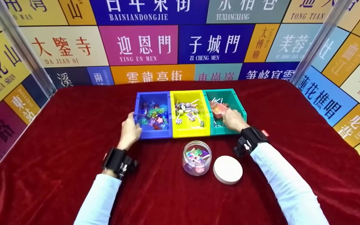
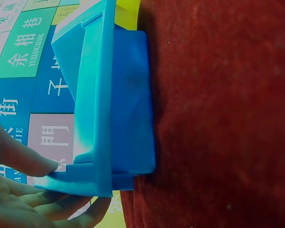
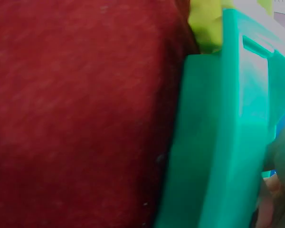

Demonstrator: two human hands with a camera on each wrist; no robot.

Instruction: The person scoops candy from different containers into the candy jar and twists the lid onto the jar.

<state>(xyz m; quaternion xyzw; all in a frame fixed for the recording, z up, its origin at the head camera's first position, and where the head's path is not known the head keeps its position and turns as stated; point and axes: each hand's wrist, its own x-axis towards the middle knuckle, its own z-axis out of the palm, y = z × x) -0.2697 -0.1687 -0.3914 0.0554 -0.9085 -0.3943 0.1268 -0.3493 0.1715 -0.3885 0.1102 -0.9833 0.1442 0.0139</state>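
My left hand [image 1: 130, 132] grips the left rim of the blue bin [image 1: 153, 133], thumb above and fingers below the edge in the left wrist view. Small translucent coloured charms [image 1: 157, 120] lie inside that bin. At the right, my right hand [image 1: 233, 120] reaches into the green bin [image 1: 241, 107] and holds a pink, scoop-like piece [image 1: 218, 110]; its handle is hidden by the fingers. White-stick pieces lie around it there. In the right wrist view the green wall covers most of the hand. Between them the yellow bin [image 1: 190, 132] holds tiny lollipops [image 1: 186, 109].
In front of the bins stands an uncapped clear jar [image 1: 197, 171], partly filled with colourful pieces. A white lid [image 1: 228, 169] lies to its right. Dark red cloth [image 1: 161, 193] covers the table; a printed panel [image 1: 139, 45] rises behind.
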